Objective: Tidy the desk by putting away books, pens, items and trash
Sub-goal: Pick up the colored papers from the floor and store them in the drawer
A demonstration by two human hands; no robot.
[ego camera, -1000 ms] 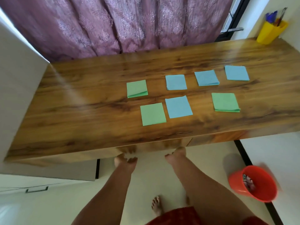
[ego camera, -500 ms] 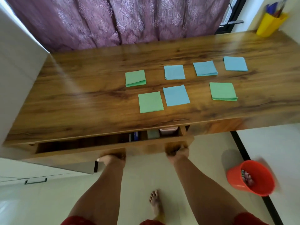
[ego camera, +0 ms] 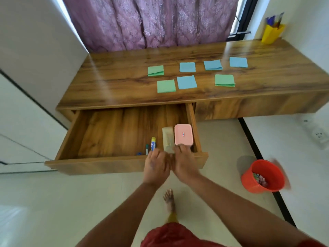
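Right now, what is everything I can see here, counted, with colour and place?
Paper squares: seven, four blue and three green, on the desk top.
Desk: one, brown wood, below the curtain.
Drawer: one, brown wood, pulled open under the desk.
Box: one, pink, right end of the drawer.
Case: one, pale and see-through, left of the box.
Pens: a few, blue, yellow and green, at the drawer's front.
Cup: one, yellow, pens inside, far right desk corner.
Bin: one, red, on the floor at right.
Curtain: purple, behind the desk.
Left hand: over the drawer's front edge.
Right hand: beside it, at the box.
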